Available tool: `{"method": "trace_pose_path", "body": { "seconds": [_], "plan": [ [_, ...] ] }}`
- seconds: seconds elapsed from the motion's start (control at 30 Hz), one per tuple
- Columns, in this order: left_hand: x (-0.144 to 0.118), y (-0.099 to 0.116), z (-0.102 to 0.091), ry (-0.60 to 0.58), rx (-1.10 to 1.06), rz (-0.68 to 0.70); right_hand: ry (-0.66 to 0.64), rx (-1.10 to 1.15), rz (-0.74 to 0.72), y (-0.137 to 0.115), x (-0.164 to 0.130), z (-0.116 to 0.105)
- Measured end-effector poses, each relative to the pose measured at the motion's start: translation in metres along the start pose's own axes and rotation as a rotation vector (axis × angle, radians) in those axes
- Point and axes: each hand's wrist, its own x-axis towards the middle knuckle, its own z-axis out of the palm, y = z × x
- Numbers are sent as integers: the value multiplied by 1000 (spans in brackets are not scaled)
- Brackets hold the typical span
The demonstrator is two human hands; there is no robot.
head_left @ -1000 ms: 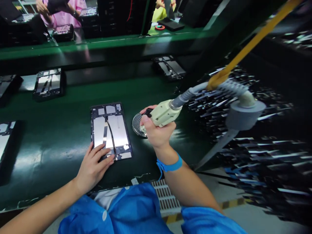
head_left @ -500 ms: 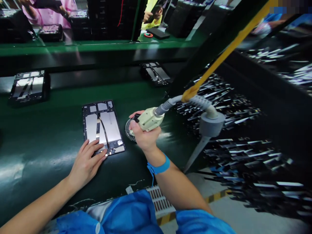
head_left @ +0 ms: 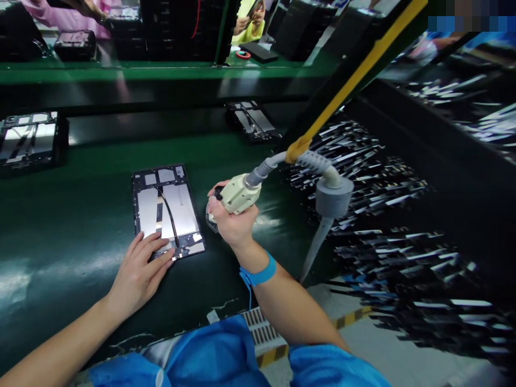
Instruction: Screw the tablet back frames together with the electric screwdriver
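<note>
A tablet with its back off [head_left: 183, 209] lies flat on the green worktop [head_left: 72, 226], right in front of the person. Inside it I see big silver parts and a thin dark wire [head_left: 168, 212] that bends down to the near end. The left hand [head_left: 135, 274] has its fingers laid on the tablet's near left corner. Its thumb is hidden, so I cannot tell if it is gripping.

The right hand [head_left: 234, 226] is wrapped tight around a cream hand tool [head_left: 241, 196], just beside the tablet's right edge. A blue band [head_left: 262, 271] goes around that wrist. A gray cord [head_left: 276, 160] comes out of the tool, and a yellow strap [head_left: 338, 105] is tied to it.

Farther back are two more open tablets, one on the left [head_left: 34, 141] and one near the middle [head_left: 258, 122]. Across from us, I see somebody's pink sleeve [head_left: 72, 21] and a yellow top [head_left: 245, 35].
</note>
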Motion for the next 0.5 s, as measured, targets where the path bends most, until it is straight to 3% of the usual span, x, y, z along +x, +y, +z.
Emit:
{"method": "trace_pose_path", "body": {
  "seconds": [0.17,0.37,0.5],
  "plan": [
    [2,-4,4,20,-21,-17,18,-10,-13,-3,3,0],
    [14,-8,12,78,11,-54,80,82,-34,-36,7,3],
    [17,-8,12,66,2,-68,-50,160,-39,-51,-9,19]
  ]
}}
